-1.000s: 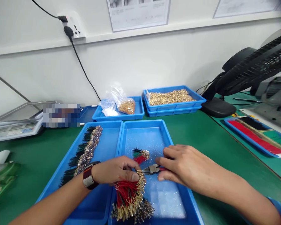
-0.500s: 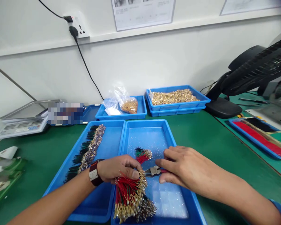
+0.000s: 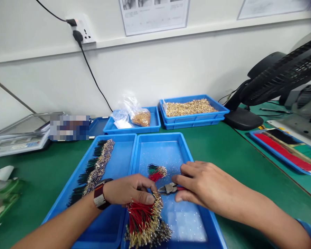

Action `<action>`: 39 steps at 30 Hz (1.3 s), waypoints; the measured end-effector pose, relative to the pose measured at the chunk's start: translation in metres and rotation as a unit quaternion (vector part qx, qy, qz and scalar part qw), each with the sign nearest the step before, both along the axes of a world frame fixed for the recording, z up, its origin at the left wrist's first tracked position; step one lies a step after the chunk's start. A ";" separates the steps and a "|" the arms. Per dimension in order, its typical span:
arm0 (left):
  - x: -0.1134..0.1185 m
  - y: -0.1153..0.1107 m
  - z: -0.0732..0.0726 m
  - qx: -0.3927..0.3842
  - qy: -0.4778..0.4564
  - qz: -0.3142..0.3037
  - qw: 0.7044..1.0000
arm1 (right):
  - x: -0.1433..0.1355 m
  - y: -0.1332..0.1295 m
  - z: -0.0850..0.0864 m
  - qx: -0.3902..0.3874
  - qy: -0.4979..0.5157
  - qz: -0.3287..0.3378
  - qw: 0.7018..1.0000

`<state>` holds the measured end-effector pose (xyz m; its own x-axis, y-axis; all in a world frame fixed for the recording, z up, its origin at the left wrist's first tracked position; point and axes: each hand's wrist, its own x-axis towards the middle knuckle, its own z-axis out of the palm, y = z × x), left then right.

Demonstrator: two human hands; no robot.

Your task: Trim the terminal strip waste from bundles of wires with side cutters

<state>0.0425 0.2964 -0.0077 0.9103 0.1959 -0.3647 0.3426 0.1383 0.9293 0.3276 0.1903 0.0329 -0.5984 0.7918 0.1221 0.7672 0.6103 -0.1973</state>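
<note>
Over the near end of the speckled blue tray (image 3: 160, 147), a bunch of red and green wires (image 3: 141, 216) with gold tips is pinched in the left hand (image 3: 132, 190). The right hand (image 3: 202, 181), apart from the left, grips little pliers (image 3: 169, 188) over the tray. Their points are right by the bunch; I cannot tell if they touch. Past them, a smaller bunch (image 3: 157, 172) lies in the tray. Left of the tray, dark wires (image 3: 98, 169) lie in a row. Behind it on the green desk (image 3: 209, 148) are gold bits (image 3: 189, 108).
</note>
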 end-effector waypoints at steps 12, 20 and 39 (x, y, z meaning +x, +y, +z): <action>0.000 -0.001 0.005 0.012 0.008 -0.005 1.000 | -0.005 0.002 -0.003 -0.028 -0.001 0.017 0.999; 0.001 0.001 0.004 0.032 0.011 -0.005 0.999 | -0.005 -0.005 -0.001 -0.002 -0.013 0.004 1.000; -0.018 0.022 -0.027 -0.198 -0.214 0.241 0.926 | 0.009 0.006 -0.019 0.032 0.048 -0.003 0.998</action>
